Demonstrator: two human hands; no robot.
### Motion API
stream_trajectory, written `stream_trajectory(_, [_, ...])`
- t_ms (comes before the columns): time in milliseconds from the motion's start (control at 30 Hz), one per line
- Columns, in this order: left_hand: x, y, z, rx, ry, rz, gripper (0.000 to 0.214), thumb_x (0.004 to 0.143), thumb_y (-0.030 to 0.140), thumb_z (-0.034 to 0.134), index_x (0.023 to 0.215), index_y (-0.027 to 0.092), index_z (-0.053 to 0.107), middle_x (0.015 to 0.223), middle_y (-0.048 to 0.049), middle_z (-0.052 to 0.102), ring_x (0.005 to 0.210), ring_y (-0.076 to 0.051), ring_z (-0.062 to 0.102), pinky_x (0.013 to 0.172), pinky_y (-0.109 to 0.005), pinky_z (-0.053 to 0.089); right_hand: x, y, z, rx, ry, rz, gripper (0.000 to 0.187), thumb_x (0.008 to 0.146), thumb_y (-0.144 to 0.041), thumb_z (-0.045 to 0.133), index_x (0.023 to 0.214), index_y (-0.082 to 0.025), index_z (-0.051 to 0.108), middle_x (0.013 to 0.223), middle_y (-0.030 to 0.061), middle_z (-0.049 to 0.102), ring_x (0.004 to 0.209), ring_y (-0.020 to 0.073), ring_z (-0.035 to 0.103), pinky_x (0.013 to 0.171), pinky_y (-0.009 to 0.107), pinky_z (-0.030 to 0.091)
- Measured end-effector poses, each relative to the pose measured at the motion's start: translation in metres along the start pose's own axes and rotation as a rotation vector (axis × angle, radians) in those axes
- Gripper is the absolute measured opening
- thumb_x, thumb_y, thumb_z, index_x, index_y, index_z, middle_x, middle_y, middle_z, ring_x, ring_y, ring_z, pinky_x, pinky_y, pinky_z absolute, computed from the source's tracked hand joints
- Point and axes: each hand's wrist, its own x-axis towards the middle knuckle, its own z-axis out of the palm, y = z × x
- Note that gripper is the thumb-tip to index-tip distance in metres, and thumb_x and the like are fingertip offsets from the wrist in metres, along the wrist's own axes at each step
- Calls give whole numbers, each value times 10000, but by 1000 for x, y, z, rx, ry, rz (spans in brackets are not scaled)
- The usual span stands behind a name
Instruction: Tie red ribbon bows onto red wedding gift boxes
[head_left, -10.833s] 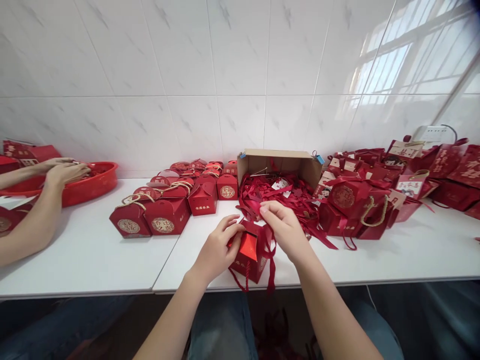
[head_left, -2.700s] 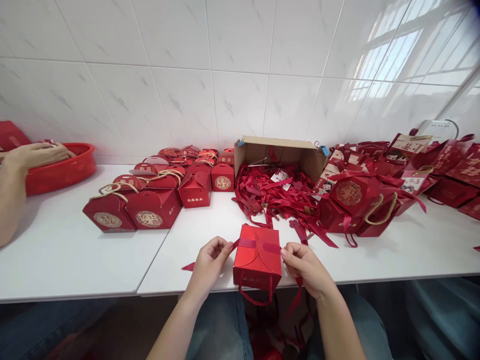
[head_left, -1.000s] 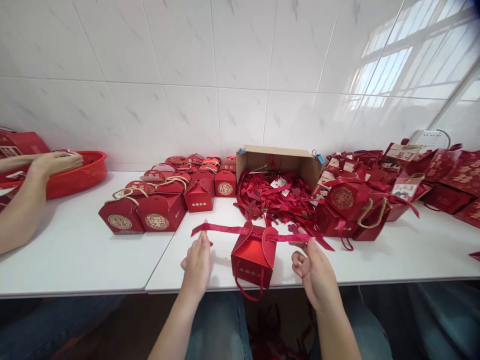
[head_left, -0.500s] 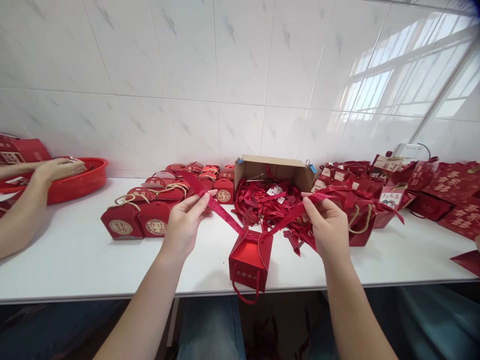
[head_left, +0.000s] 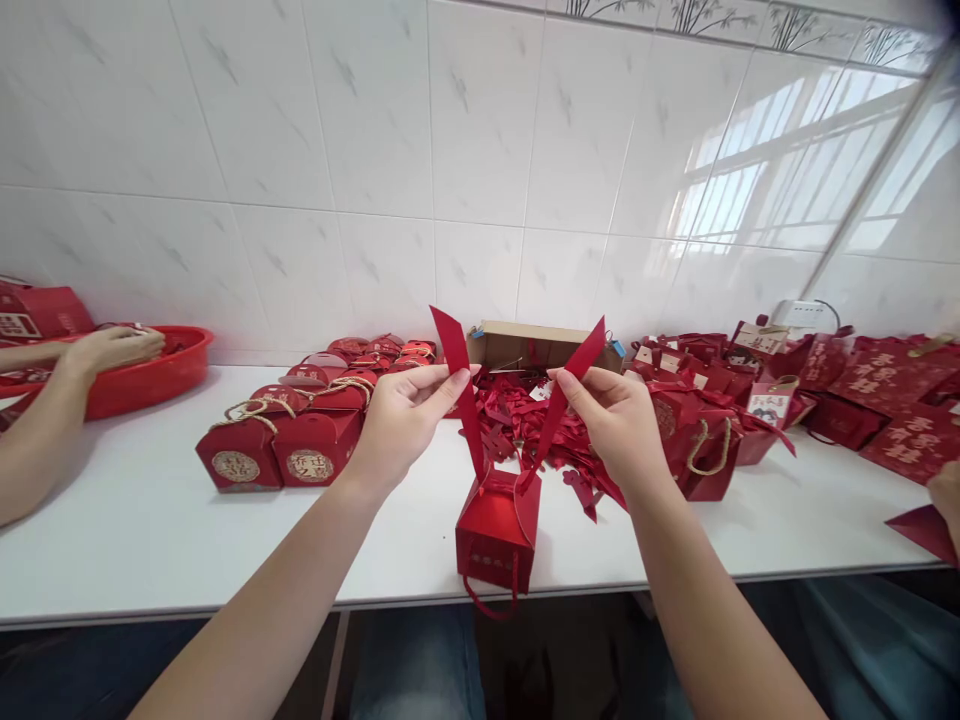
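Note:
A small red gift box (head_left: pixel 491 535) with a cord handle stands at the front edge of the white table (head_left: pixel 150 530). A red ribbon runs through its top flaps and both ends rise in a V. My left hand (head_left: pixel 405 420) pinches the left ribbon end (head_left: pixel 459 370). My right hand (head_left: pixel 611 420) pinches the right ribbon end (head_left: pixel 570 385). Both hands are raised above the box, a little apart.
A cardboard box (head_left: pixel 540 345) spilling loose red ribbons (head_left: pixel 517 415) lies behind. Several finished red boxes (head_left: pixel 300 440) stand to the left, and red bags and boxes (head_left: pixel 750 400) are heaped to the right. Another person's hands (head_left: pixel 112 345) rest at a red basin (head_left: pixel 150 365) at far left. Someone's hand (head_left: pixel 946 495) shows at the right edge.
The ribbon ends went from lying flat and spread sideways to being lifted upward. My hands have risen and come closer together above the box.

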Motion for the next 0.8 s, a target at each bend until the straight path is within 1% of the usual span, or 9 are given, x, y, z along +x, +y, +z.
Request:
stream_trajectory(100, [4, 2, 1, -34, 12, -5, 307, 713, 386, 753, 940, 178, 754, 943, -68, 755, 946, -219, 671, 867, -306, 522, 5, 0, 2, 98, 23, 16, 238, 738, -371, 723, 882, -182, 731, 829, 40, 732, 762, 168, 663, 700, 288, 529])
stream_trajectory(233, [10, 2, 2, 0, 4, 4, 293, 729, 391, 739, 934, 182, 755, 925, -63, 758, 922, -202, 674, 830, -280, 525, 12, -2, 0, 103, 57, 34, 235, 753, -399, 708, 840, -183, 740, 778, 37, 728, 712, 152, 656, 676, 276, 522])
stream_trajectory(400, [15, 3, 3, 27, -13, 4, 306, 754, 414, 712, 949, 183, 753, 925, -60, 757, 939, -200, 666, 844, -274, 506, 19, -5, -3, 164, 12, 18, 217, 716, -370, 749, 833, -189, 736, 773, 28, 732, 746, 166, 673, 731, 301, 538])
stream_trajectory(500, [15, 3, 6, 15, -20, 2, 309, 751, 420, 713, 935, 175, 752, 914, -61, 756, 933, -200, 665, 842, -278, 502, 20, -6, -2, 194, -3, 12, 214, 735, -386, 731, 823, -192, 742, 770, 27, 732, 778, 170, 676, 774, 310, 533])
stream_trajectory(633, [16, 4, 11, 2, -42, -8, 335, 759, 451, 694, 925, 165, 747, 916, -68, 752, 923, -195, 663, 844, -280, 494, 22, -6, -3, 204, -31, 22, 195, 738, -386, 730, 803, -203, 748, 772, 19, 732, 772, 155, 664, 778, 294, 520])
stream_trajectory(700, [16, 4, 12, 10, -55, -9, 333, 770, 458, 679, 899, 158, 744, 912, -68, 747, 897, -184, 659, 832, -273, 487, 22, -6, -4, 215, -36, 28, 186, 736, -379, 733, 798, -204, 746, 774, 16, 730, 763, 150, 658, 779, 293, 517])
stream_trajectory(800, [16, 6, 14, 37, -78, 1, 325, 796, 460, 648, 831, 146, 727, 850, -57, 727, 826, -159, 642, 794, -261, 475, 23, -5, -6, 242, -51, 29, 186, 743, -378, 729, 803, -202, 738, 772, 13, 719, 757, 144, 653, 779, 295, 520])
